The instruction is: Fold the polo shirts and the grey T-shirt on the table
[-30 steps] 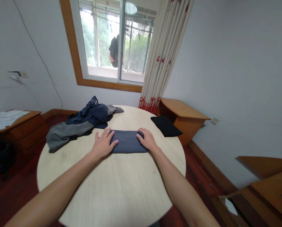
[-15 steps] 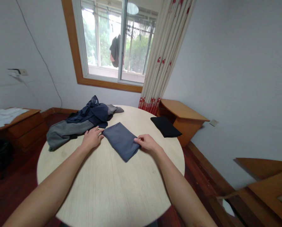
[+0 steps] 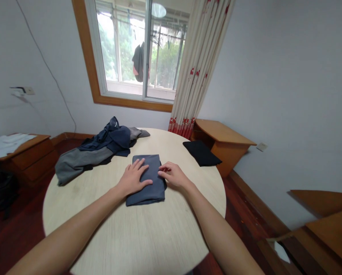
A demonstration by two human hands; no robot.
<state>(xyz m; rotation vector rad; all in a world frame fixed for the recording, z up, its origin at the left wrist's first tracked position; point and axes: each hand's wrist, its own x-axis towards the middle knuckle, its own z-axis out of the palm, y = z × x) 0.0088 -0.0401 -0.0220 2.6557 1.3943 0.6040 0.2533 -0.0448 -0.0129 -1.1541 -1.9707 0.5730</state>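
The folded cloth [image 3: 150,194] is showing plain slate blue-grey; the counter [image 3: 148,240] is displaying pale cream with fine grain streaks. The crumpled garments are presenting navy (navy garment [image 3: 113,136]) and mid-grey (grey garment [image 3: 82,159]). The flat cloth [image 3: 201,152] is appearing solid black. The curtain [image 3: 192,84] is bearing red floral motifs on cream, the window frame [image 3: 87,53] is showing orange-brown, and the floor [image 3: 13,240] is appearing dark red.

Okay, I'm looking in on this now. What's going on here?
A person's left hand lies spread on a folded slate-blue garment on a round table. The right hand is at the garment's right edge, fingers curled; whether they grip it is hard to tell. A loose heap of navy and grey clothes lies to the left, and a flat black cloth to the right, near the table's edge.
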